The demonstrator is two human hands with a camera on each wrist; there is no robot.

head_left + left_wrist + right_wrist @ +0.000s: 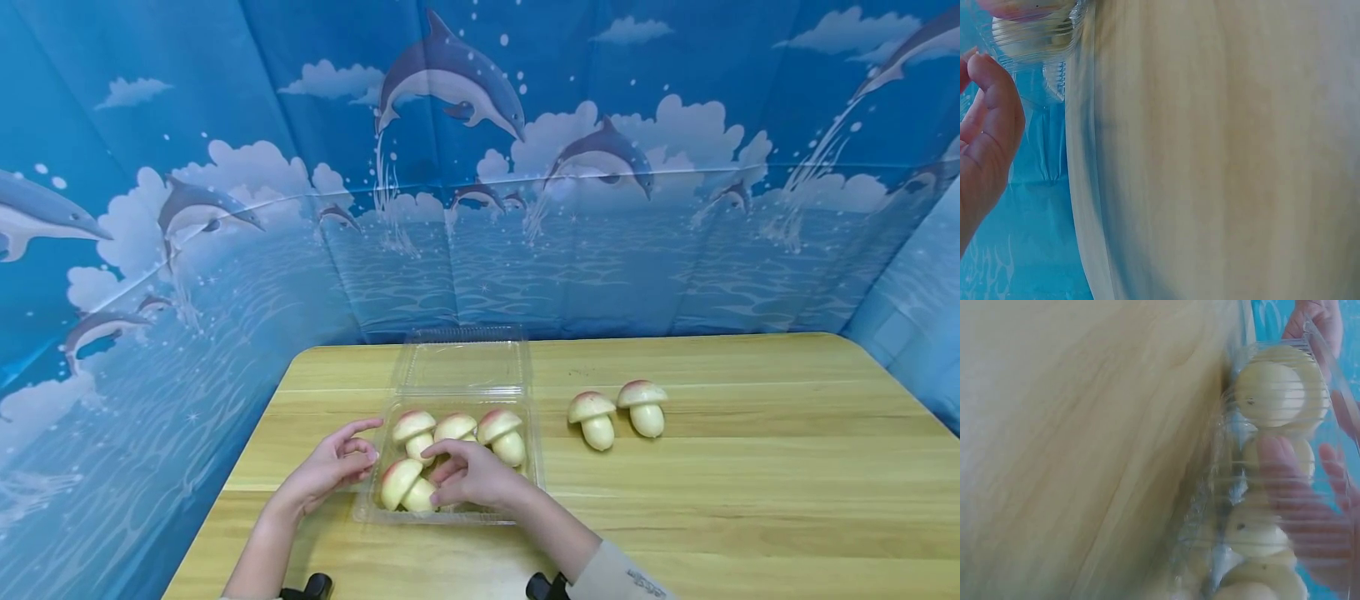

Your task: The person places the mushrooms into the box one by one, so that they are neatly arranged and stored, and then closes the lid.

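A clear plastic clamshell box (450,518) lies on the table, its lid (463,367) folded back. Cream mushrooms with red-tinged caps fill part of it: a back row of three, including the mushroom (501,435) at right, and a mushroom (401,485) at front left. Over the box is my right hand (480,477), thumb tip beside the front-left mushroom's stem, fingers spread from the thumb with nothing between them. It covers the front right of the box. My left hand (330,467) hovers at the box's left wall, fingers loosely bent and holding nothing.
Right of the box, two more mushrooms lie on the wooden table: one mushroom (597,423) and, slightly farther back, another mushroom (643,408). A blue dolphin-print curtain (480,250) hangs behind the table's far edge and along both sides.
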